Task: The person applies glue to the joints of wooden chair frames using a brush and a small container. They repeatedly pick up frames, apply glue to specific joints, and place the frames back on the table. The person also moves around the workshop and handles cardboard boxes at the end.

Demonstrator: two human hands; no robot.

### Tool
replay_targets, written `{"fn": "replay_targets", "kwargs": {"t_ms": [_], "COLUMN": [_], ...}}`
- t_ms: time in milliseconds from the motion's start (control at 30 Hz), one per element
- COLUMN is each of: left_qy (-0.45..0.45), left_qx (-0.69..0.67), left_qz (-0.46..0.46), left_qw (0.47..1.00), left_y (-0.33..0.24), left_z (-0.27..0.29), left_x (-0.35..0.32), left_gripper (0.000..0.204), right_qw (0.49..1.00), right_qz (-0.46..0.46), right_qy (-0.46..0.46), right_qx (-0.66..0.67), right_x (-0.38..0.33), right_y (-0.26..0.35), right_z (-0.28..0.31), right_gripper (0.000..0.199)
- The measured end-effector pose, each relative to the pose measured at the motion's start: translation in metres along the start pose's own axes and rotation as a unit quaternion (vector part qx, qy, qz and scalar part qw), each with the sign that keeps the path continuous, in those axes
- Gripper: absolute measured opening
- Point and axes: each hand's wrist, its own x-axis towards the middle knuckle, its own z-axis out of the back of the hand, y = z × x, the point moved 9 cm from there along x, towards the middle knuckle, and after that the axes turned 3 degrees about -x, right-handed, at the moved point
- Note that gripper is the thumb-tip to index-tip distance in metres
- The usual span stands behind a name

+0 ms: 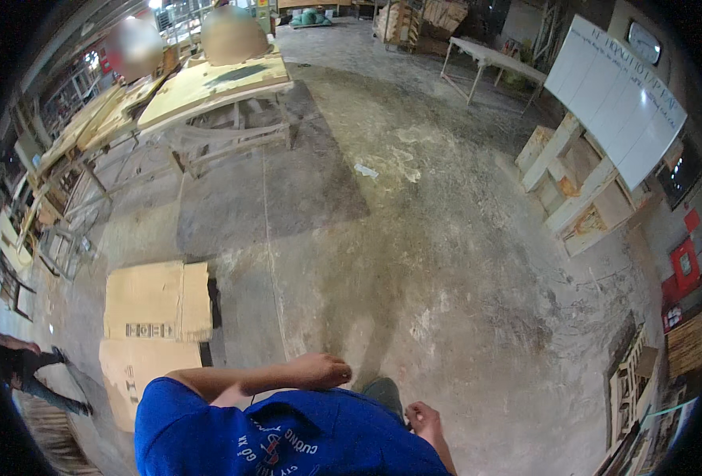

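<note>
My left hand (321, 370) is held in front of my body, the bare forearm reaching across from a blue short sleeve. Its fingers are curled in and nothing shows in them. Lower down on the right, my right hand (424, 418) hangs beside my blue shirt (327, 432), its fingers also bent into a loose fist with no object visible. The hands are apart and touch no work item. Below them is the stained concrete floor (478, 317). Nearest to my left arm lie flattened cardboard sheets (156, 301) on the floor.
Wooden worktables (208, 91) with boards stand at the far left, two people behind them. Another person's legs (49, 381) show at the left edge. On the right are a whiteboard (616, 95), a wooden frame (581, 178) and a pallet (628, 385). A narrow table (497, 59) stands farther back.
</note>
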Motion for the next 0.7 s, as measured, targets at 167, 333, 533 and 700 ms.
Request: {"fn": "replay_targets", "kwargs": {"t_ms": [167, 333, 533, 700], "left_qy": [0.089, -0.019, -0.141, -0.143], "left_qx": [0.035, 0.029, -0.023, -0.001], "left_qz": [-0.034, 0.081, 0.267, 0.363], "left_qw": [0.995, 0.996, 0.953, 0.921], "left_y": [0.086, 0.196, 0.314, 0.442], "left_z": [0.060, 0.174, 0.312, 0.402], "left_x": [0.180, 0.303, 0.349, 0.421], "left_gripper": [0.018, 0.018, 0.020, 0.018], "right_qw": [0.988, 0.954, 0.912, 0.955], "right_qz": [0.121, 0.235, 0.361, 0.200], "right_qy": [-0.059, -0.020, 0.074, 0.069], "right_qx": [-0.069, -0.187, -0.179, -0.208], "right_x": [0.180, 0.396, 0.632, 0.901], "right_y": [0.070, 0.181, 0.378, 0.355], "right_z": [0.089, 0.176, 0.252, 0.275], "right_gripper": [0.027, 0.026, 0.027, 0.035]}}
